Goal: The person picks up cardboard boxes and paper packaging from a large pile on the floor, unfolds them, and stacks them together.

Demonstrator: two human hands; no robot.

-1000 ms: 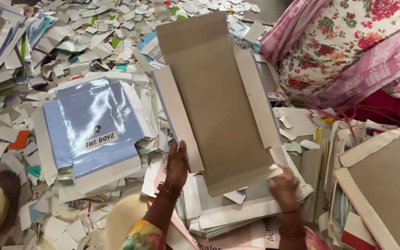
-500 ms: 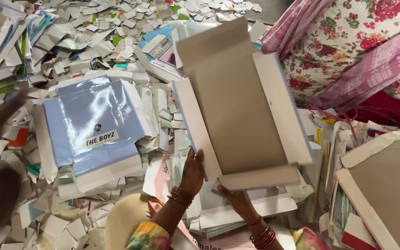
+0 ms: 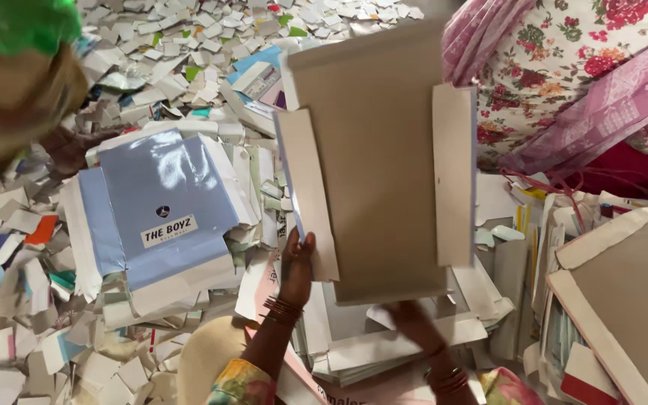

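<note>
A flattened box blank [image 3: 384,161], grey-brown card with white side flaps, stands raised at centre, its lower left edge gripped by the left hand [image 3: 296,266]. To its left a glossy pale-blue flattened package [image 3: 155,206] lies on the paper scraps, bearing a small white rectangular label [image 3: 169,231] with dark print. More white blanks [image 3: 384,349] are stacked beneath the raised one.

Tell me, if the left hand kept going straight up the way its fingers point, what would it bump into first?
The left hand already grips the brown card sheet at its lower left flap. Going on up, it would likely just slide along that white flap; depth beyond is unclear.
</note>
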